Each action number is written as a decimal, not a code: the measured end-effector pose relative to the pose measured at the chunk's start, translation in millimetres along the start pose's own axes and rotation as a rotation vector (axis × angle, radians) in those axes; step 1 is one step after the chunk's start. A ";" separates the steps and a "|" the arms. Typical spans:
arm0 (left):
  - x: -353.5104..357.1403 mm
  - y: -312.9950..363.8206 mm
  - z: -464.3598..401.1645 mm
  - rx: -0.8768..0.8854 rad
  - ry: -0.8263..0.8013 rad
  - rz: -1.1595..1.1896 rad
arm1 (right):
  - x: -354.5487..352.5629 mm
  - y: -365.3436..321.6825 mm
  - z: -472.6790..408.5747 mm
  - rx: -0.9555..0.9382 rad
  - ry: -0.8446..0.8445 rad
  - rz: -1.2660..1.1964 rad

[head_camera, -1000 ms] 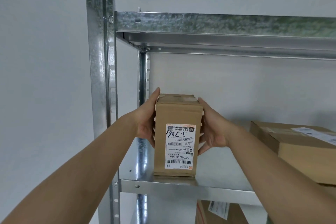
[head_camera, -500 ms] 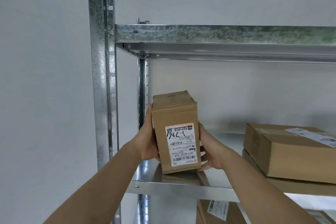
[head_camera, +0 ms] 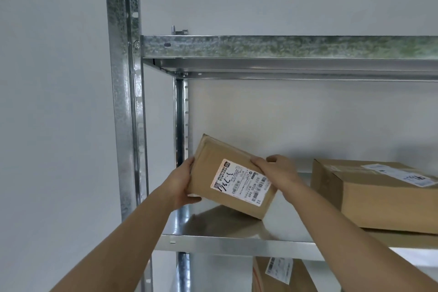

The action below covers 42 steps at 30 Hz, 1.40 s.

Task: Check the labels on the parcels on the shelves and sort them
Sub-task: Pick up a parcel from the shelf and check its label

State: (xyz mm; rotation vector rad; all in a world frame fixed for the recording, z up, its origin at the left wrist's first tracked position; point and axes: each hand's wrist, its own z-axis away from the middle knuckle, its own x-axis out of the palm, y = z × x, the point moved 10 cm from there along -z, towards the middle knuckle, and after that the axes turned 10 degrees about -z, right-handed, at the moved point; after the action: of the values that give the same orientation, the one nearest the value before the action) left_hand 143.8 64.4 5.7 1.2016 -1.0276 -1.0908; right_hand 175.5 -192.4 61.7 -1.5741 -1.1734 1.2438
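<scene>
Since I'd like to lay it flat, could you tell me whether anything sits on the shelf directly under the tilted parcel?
Nothing visible does. The small parcel, held by the left hand and right hand, hangs over bare shelf. The big box lies apart, to the right.

Plain pale grey wall (head_camera: 47, 102) spreading wide to the left of the left hand (head_camera: 182, 187) and showing again above and beyond the right hand (head_camera: 277, 170). Just left of the left hand, a galvanised front upright (head_camera: 123, 102) with slotted holes, running up out of view; directly above that hand, a narrower rear upright (head_camera: 180, 114). Far overhead, a small metal tab (head_camera: 176, 30) against the wall.
</scene>
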 end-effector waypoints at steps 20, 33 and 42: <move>8.4 1.9 -2.4 0.018 -0.124 -0.107 | 22.1 83.3 17.6 0.206 -0.074 -0.321; 15.0 20.7 21.5 -0.033 -0.150 -0.036 | 28.7 -24.3 -11.1 -0.032 -0.115 -0.501; 5.3 12.3 5.9 -0.023 -0.033 -0.186 | 71.7 -16.6 -9.2 -0.121 -0.190 -0.434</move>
State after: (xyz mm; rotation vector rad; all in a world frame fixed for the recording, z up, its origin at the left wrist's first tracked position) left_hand 140.0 58.6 18.6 1.2832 -0.9397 -1.2670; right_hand 187.9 -119.3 61.9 -1.2112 -1.6357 1.0617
